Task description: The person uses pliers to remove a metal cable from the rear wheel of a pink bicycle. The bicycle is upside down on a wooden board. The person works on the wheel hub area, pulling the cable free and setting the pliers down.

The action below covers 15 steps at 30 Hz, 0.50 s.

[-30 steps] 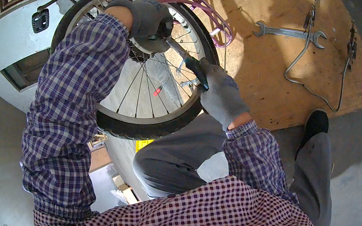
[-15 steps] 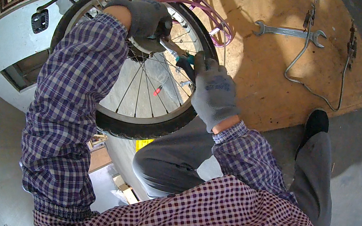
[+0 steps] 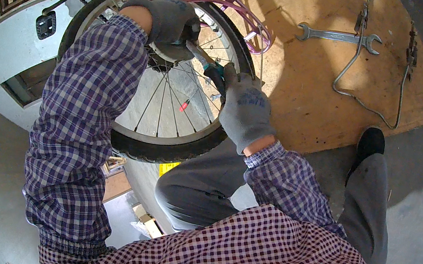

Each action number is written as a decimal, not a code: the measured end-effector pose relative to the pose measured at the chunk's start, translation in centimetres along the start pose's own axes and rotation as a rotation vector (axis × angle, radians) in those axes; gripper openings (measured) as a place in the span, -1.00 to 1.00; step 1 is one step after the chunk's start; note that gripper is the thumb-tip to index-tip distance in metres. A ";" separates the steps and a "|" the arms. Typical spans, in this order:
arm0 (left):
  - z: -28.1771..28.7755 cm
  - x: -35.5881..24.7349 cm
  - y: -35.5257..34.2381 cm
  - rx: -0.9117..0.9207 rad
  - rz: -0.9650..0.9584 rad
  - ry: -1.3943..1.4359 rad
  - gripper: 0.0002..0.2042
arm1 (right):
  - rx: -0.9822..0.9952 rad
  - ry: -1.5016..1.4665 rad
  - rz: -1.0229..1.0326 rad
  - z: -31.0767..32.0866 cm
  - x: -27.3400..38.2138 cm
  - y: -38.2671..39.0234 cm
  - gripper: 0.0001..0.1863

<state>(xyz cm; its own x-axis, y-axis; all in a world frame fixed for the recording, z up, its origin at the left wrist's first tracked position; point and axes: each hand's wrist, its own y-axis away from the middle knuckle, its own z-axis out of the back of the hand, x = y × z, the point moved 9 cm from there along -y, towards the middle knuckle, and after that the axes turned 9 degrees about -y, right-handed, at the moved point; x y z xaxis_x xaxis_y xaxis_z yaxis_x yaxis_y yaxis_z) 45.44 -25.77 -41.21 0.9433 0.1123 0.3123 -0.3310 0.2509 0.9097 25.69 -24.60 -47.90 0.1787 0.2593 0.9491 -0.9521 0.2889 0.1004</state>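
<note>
Both hands wear grey gloves and work at the wheel of a pink bicycle. My right hand is closed round the black and teal handles of pliers, whose metal jaws point up and left toward the hub. Close to those jaws, my left hand has its fingers curled at the hub; what they hold is hidden behind the glove. The spoked wheel with its black tyre lies under both hands. Above it runs the pink rear rack.
On the wooden board at right lie a double open-ended wrench and a bent wire stand. A small red-handled tool shows through the spokes. A pedal sticks out at left. My shoe is beside the board.
My right hand has shifted slightly left and down, with the pliers still in it. The left hand stays at the hub, nearly unmoved.
</note>
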 end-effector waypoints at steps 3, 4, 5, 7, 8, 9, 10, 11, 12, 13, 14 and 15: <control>-0.1 0.1 0.0 0.001 0.003 0.018 -0.59 | 0.055 -0.206 -0.004 1.2 -0.2 -0.6 -0.58; -0.2 0.3 0.0 0.002 0.014 0.037 -0.60 | 0.154 -0.379 -0.067 0.8 -0.9 -0.8 -0.62; -0.2 0.4 -0.1 -0.003 0.017 0.014 -0.60 | 0.336 -0.563 -0.161 -0.5 -1.7 -0.8 -0.66; -0.4 0.7 -0.2 -0.022 0.036 -0.020 -0.61 | 0.580 -0.947 -0.374 -2.5 -2.8 -0.3 -0.70; -0.5 0.8 -0.3 -0.028 0.029 -0.005 -0.61 | 0.643 -1.097 -0.389 -2.9 -2.7 -0.2 -0.70; -0.5 1.0 -0.3 -0.037 0.024 0.007 -0.61 | 0.656 -1.228 -0.406 -3.2 -2.8 -0.3 -0.69; -0.7 1.2 -0.3 -0.038 0.036 0.020 -0.61 | 0.689 -1.335 -0.456 -3.7 -2.9 0.0 -0.69; -0.8 1.1 -0.5 -0.050 0.011 -0.006 -0.61 | 0.694 -1.378 -0.457 -4.0 -3.1 0.0 -0.67; -0.9 1.0 -0.7 -0.062 0.004 -0.035 -0.62 | 0.660 -1.313 -0.415 -3.9 -3.5 0.0 -0.63; -1.1 1.3 -0.7 -0.052 0.031 -0.073 -0.62 | 0.646 -1.235 -0.384 -3.9 -4.0 0.1 -0.59; -1.1 1.1 -0.7 -0.067 0.002 -0.070 -0.64 | 0.633 -1.158 -0.354 -3.8 -4.3 0.4 -0.56; -1.2 1.2 -0.7 -0.061 0.005 -0.076 -0.65 | 0.624 -1.064 -0.350 -3.8 -4.8 0.7 -0.52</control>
<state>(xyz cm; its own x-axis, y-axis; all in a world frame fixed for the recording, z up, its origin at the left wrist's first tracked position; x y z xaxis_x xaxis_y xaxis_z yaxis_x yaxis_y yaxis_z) 46.79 -24.66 -41.77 0.9399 0.0409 0.3389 -0.3344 0.3092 0.8903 25.10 -22.14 -53.47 0.4312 -0.6868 0.5851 -0.9010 -0.3617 0.2395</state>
